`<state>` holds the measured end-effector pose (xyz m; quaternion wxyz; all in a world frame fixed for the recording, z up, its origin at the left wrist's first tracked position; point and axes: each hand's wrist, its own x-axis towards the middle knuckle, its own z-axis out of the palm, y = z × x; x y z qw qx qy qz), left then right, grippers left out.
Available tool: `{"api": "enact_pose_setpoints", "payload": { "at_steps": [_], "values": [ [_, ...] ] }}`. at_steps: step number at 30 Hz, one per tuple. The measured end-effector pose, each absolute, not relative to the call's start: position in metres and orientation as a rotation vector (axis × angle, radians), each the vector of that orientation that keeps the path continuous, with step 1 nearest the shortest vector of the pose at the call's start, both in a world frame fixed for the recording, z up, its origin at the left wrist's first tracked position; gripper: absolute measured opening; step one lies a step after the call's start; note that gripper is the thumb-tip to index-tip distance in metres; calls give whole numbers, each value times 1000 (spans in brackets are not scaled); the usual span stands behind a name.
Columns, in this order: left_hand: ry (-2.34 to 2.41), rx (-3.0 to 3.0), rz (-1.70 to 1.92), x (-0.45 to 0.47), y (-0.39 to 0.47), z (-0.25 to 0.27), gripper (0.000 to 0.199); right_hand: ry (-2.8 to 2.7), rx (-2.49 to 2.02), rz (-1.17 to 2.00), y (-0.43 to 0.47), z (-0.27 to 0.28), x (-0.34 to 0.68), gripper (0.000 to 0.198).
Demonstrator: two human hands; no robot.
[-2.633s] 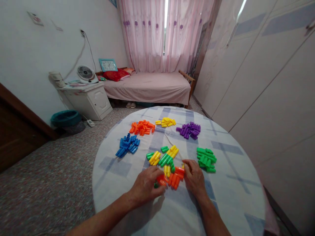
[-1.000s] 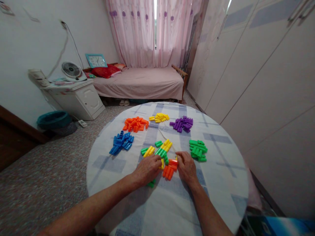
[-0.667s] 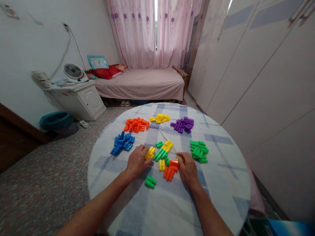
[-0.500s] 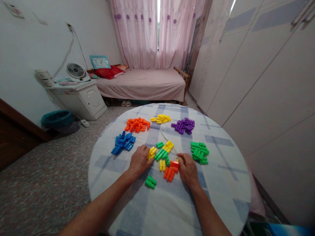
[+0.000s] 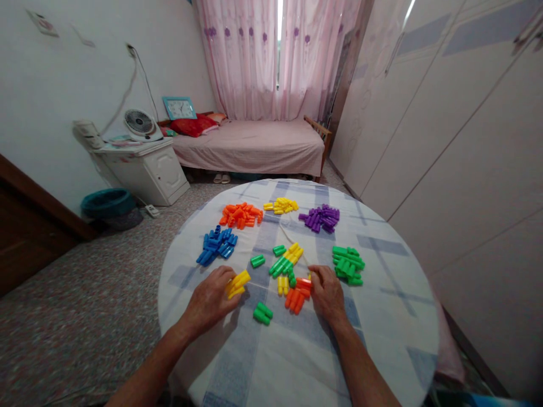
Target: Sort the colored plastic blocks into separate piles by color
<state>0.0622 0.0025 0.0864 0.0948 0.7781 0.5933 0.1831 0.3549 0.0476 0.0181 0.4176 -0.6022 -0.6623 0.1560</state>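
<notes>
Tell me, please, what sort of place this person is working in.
It looks like a bedroom in a home: beyond the round table there is a bed with a pink cover, pink curtains behind it, and a small white cabinet with a fan on top.

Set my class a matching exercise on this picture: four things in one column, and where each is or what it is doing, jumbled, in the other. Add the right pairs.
Column one
1. Left hand
2. Right hand
3. Fan
4. Bin

Column two
A. Stands on the white cabinet
B. Has its fingertips right by orange blocks
C. Stands on the floor
D. Holds yellow blocks

Right pairs: 1-D, 2-B, 3-A, 4-C
</notes>
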Motion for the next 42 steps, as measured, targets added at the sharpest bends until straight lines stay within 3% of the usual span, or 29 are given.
{"api": "enact_pose_setpoints", "payload": {
  "at_steps": [8,21,32,42],
  "values": [
    [1809,2200,497,44,-11,75,33,-1663,-1521,414,47,19,355,27],
    [1780,2253,306,126,105,68,28,-1659,-1514,406,47,18,355,26],
    [1620,2594,305,192,118,87,33,-1655,-1517,398,48,15,355,24],
    [1667,2460,419,223,130,73,39,-1646,-1500,407,47,15,355,24]
  ]
}}
